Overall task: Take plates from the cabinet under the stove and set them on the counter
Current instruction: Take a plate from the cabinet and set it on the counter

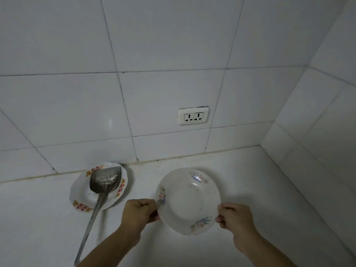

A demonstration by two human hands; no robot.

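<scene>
A white plate (187,201) with faded blue and pink flower prints is held over the white counter (250,180), near the corner. My left hand (139,211) grips its left rim and my right hand (234,215) grips its right rim. Whether the plate touches the counter I cannot tell. The cabinet and the stove are out of view.
To the left, a second white plate (81,197) with red and orange flowers lies on the counter by the wall, with a metal spatula (105,182) resting in it, handle pointing toward me. A double wall socket (193,116) sits on the white tiled wall above.
</scene>
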